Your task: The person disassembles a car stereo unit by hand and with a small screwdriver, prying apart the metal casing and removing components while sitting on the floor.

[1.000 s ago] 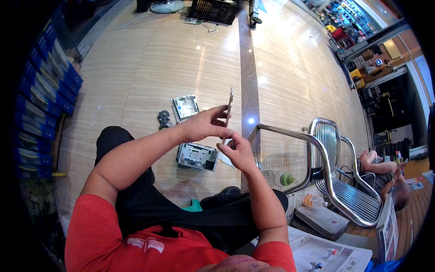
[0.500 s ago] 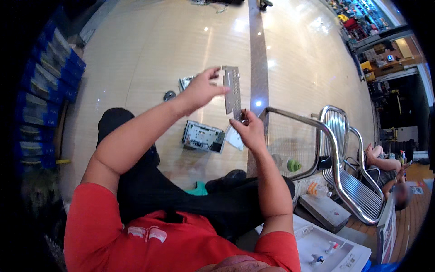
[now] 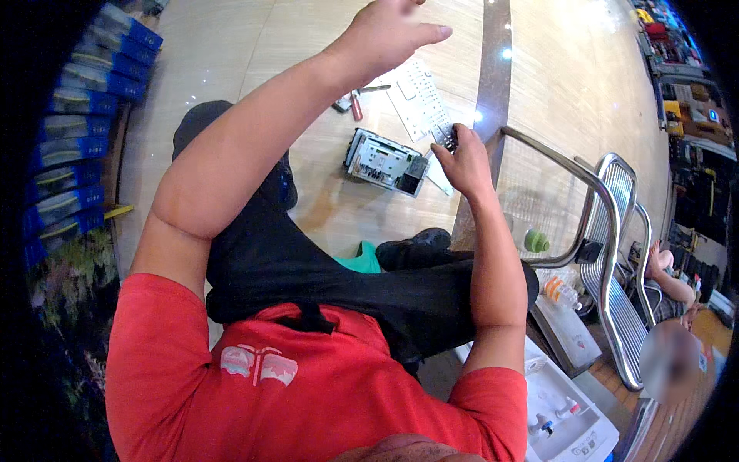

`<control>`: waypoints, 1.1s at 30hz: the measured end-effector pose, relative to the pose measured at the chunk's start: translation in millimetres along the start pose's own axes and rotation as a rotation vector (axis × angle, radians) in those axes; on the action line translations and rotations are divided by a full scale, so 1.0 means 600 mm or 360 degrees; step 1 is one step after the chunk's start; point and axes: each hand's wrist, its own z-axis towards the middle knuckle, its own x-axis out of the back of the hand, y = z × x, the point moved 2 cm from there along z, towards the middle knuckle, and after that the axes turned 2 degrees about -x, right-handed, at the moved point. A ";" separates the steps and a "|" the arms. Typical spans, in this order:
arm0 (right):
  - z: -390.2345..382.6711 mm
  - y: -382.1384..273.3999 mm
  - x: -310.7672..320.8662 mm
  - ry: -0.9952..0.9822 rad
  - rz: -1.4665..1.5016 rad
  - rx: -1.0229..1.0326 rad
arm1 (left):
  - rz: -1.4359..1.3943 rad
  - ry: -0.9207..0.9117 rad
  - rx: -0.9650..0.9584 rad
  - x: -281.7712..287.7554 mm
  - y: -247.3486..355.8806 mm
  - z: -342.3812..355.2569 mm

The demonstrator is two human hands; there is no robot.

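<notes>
My right hand [image 3: 463, 163] pinches the near corner of a flat perforated metal plate [image 3: 417, 96], pale and shiny, which slants away above the floor. My left hand [image 3: 383, 37] is raised beyond and left of the plate, clear of it. Its thumb stretches out and its fingers, partly blurred at the top edge, are apart with nothing seen in them. Below the plate, an opened metal device casing [image 3: 385, 163] with parts inside sits on the floor. A thin whitish panel [image 3: 439, 177] lies beside it, partly covered by my right hand. A red-handled screwdriver [image 3: 356, 106] lies left of the plate.
To the right stands a metal-framed bench [image 3: 604, 223] with a green-capped container [image 3: 536, 241] behind its tube. A white basin-like unit [image 3: 566, 404] is at lower right. Blue boxes [image 3: 88, 123] are stacked at the left. A seated person [image 3: 670, 289] is at far right.
My left hand has let go of the plate and moved up and away. The plate has tilted flatter, still in my right hand. The whole view has shifted.
</notes>
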 end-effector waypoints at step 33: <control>-0.014 0.113 -0.190 -0.0543 -0.0293 -0.0048 | 0.0274 -0.0052 -0.0191 0.005 0.015 -0.018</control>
